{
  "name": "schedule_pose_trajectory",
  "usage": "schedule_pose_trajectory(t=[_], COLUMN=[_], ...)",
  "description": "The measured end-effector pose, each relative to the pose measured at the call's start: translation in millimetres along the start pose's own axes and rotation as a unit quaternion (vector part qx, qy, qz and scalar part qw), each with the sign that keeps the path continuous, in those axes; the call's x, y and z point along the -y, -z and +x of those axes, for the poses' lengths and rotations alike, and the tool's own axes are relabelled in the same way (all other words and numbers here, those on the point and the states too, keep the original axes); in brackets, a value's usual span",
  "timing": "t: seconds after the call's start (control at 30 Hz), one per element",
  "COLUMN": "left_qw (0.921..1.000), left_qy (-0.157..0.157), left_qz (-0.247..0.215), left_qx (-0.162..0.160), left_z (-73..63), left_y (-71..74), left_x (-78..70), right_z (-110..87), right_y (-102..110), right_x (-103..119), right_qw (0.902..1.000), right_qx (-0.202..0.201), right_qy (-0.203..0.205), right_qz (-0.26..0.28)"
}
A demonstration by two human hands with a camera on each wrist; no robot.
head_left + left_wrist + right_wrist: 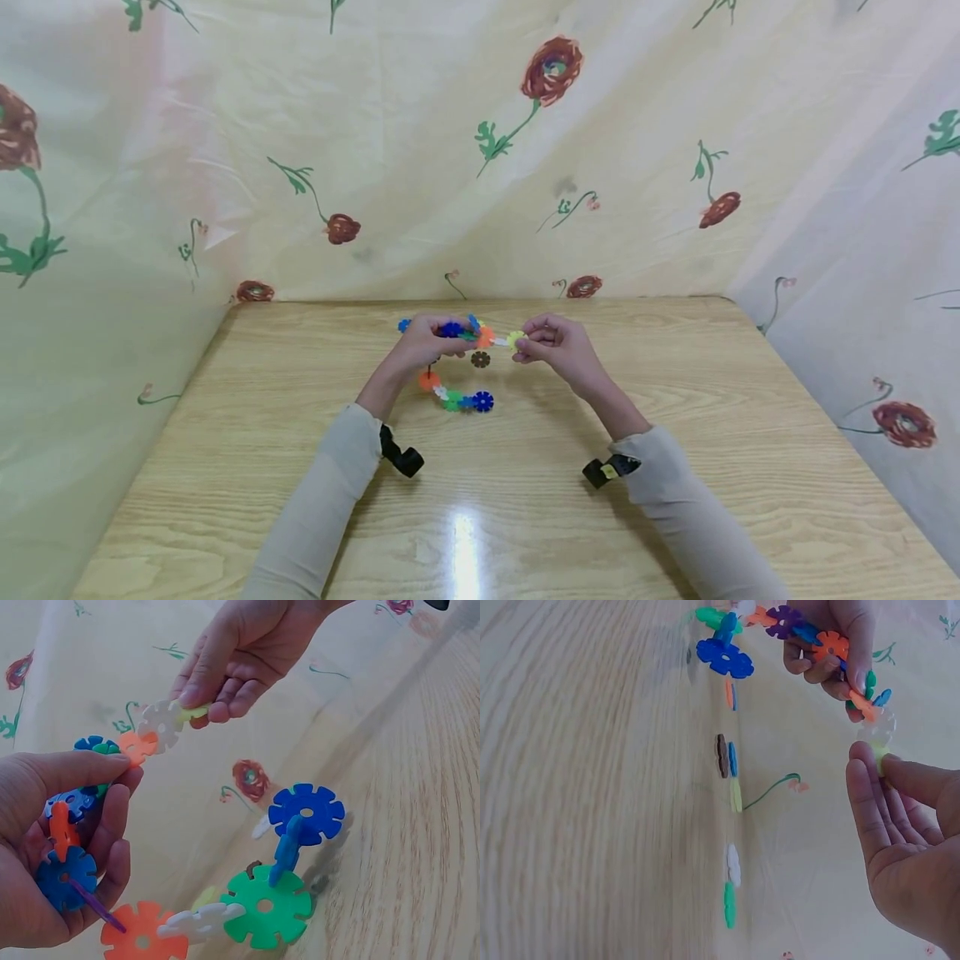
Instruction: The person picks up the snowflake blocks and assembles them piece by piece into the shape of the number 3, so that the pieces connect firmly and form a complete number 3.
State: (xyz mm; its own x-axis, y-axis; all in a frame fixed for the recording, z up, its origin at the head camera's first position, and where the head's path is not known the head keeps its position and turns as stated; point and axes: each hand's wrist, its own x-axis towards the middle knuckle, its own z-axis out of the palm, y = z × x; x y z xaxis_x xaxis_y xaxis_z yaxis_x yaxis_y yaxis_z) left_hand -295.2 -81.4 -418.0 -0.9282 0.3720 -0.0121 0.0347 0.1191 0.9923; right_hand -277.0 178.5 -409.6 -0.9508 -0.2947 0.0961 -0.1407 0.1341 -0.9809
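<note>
Here, the left hand (422, 342) is holding a chain (52, 889) of notched, flower-shaped discs, its fingers curling round the links, while the right hand (558, 343) is pinching the yellow disc (516, 340) at one end between thumb and fingers. The chain is spanning the gap between the two hands, over the far part of the wood-grained bench (540, 508). A translucent white disc (151, 718) is joining the yellow one to an orange disc (486, 336), which is sitting at the tip of the left thumb. Past the left hand, a purple disc (784, 622) is leading to a lower orange disc (429, 381), and the rest is curving through white, green and blue links to a dark blue disc (483, 402) at the other end; whether that end is touching the bench, I cannot tell. A brown disc (481, 359) is lying on the bench near the hands, and a loose white disc (733, 865) and a loose green disc (730, 905) are showing edge-on in the right wrist view. Sleeves (322, 492) are covering both forearms, and a flower-printed sheet (412, 125) is hanging behind the bench
</note>
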Motion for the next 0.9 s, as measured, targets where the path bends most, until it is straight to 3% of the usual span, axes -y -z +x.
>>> schedule_pose_trajectory(t=[0.27,0.5,0.77,0.9], left_qw=[0.9995,0.9988,0.9991,0.9994], left_qy=[0.000,0.002,0.033,0.032], left_qz=[0.017,0.019,0.004,0.005], left_qx=[-0.026,-0.045,-0.026,-0.013], left_z=[-1.4,-3.5,-3.6,-4.6], left_y=[-2.8,3.0,6.2,7.6], left_x=[-2.4,-5.0,-8.4,-9.5], right_z=[0.4,3.2,2.3,1.6], right_y=[-8,-15,-9,-7], right_x=[1,0,4,3], right_qw=[0.9989,0.9978,0.9998,0.9993], right_qx=[-0.013,-0.009,-0.001,0.013], right_qy=[0.029,0.042,0.017,0.011], right_qz=[0.034,0.050,0.003,-0.034])
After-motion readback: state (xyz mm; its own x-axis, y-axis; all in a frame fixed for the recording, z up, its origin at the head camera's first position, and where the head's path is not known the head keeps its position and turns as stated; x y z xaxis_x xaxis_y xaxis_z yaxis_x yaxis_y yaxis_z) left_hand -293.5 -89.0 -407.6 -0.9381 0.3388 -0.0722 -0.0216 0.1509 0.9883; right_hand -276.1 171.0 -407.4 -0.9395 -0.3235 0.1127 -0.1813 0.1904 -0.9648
